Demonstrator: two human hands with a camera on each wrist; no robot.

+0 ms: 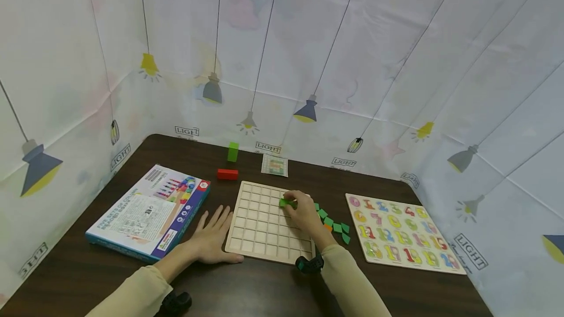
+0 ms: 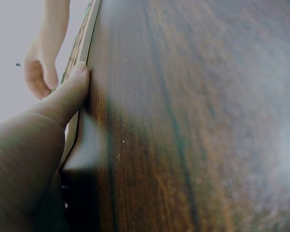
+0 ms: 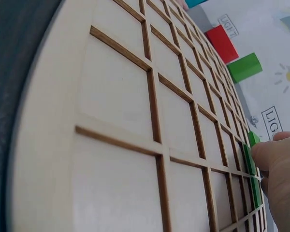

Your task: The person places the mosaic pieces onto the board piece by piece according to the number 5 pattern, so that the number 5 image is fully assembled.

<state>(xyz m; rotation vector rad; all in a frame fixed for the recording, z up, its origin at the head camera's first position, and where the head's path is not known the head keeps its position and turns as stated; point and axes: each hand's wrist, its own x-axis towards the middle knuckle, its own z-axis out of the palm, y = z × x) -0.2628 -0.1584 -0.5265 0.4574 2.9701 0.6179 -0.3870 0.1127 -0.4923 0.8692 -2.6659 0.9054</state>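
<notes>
Pinching a small green tile (image 1: 284,202): right hand (image 1: 304,211), fingers narrow, at the far right of a pale wooden grid board (image 1: 260,224). Left hand (image 1: 214,239): fingers spread wide on dark wooden surface (image 1: 246,287), thumb touching board.

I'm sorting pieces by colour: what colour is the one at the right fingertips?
Green; the piece shows best in the head view.

1. Wooden grid board (image 1: 261,224): pale, flat; the left hand (image 1: 212,241) touches its near left corner.
2. Green tile (image 1: 284,203): pinched by the right hand (image 1: 304,213) near the board's far right corner.
3. Loose green squares (image 1: 337,228): scattered right of the board.
</notes>
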